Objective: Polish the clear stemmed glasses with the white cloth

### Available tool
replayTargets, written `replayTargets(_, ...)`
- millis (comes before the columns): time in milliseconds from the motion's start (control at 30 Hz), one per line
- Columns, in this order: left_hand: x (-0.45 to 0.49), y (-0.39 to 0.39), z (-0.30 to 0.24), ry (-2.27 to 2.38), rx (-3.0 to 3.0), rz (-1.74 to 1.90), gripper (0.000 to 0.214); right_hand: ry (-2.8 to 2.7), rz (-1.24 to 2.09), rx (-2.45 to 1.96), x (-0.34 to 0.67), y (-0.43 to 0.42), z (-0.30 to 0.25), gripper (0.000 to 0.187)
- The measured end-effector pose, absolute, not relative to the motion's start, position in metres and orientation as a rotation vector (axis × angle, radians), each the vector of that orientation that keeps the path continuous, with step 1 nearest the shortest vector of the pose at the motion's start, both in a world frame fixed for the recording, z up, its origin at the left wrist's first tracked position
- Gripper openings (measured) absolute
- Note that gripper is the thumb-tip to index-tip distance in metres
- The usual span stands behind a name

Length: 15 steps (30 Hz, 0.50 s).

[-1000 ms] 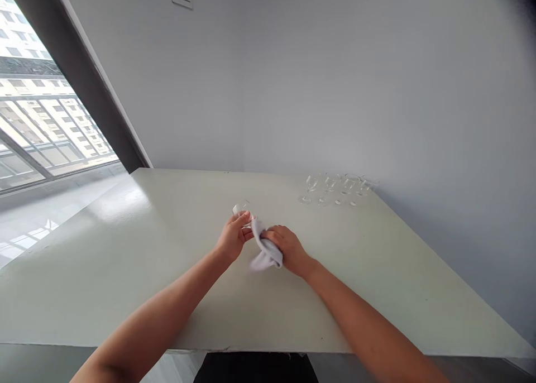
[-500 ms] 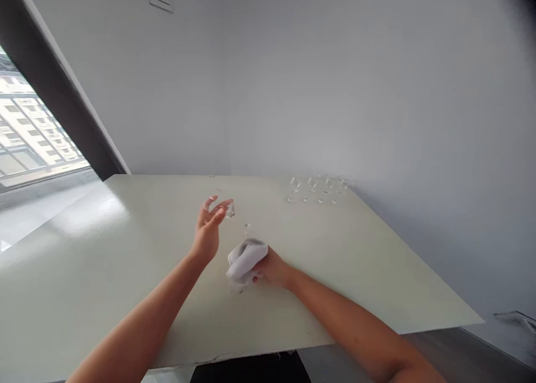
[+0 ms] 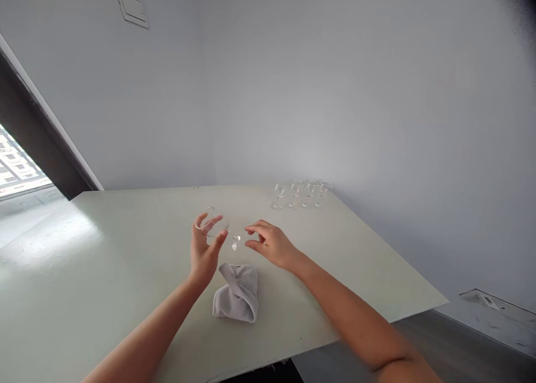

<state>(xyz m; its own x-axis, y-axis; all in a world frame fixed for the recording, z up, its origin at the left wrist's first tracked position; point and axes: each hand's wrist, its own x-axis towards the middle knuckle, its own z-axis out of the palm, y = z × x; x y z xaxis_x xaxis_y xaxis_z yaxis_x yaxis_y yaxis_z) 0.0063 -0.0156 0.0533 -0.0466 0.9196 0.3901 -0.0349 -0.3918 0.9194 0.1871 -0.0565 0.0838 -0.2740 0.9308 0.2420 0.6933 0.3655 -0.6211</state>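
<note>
My left hand (image 3: 206,245) has its fingers curved round the bowl of a clear stemmed glass (image 3: 218,225), which it holds tilted on its side above the table. The foot of the glass points right, towards my right hand (image 3: 268,240). That hand is open, thumb and fingers apart, a short way from the foot and not visibly touching it. Below both hands a folded light grey cloth (image 3: 237,296) lies loosely bunched on the table. The glass is so transparent that its outline is partly lost against the tabletop.
Several clear stemmed glasses (image 3: 295,190) stand upright in a group at the table's far right. The pale table (image 3: 343,260) has its right edge near a grey wall (image 3: 377,120). A window with a dark frame (image 3: 37,120) is at the left.
My right hand has let go of the grey cloth, now on the table, and moved up near the foot of the glass. My left hand still holds the glass. The view has shifted slightly.
</note>
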Motion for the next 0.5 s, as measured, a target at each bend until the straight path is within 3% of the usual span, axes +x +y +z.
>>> replayTargets(367, 0.028, -0.035, 0.029, 1.012, 1.9, 1.31, 0.065, -2.174, 0.336, -1.404, 0.179, -0.045, 0.038, 0.015)
replayTargets(500, 0.036, -0.04, 0.012, 1.031, 2.072, 1.224, 0.07, -1.799, 0.29, -1.583, 0.22, -0.035, 0.016, 0.011)
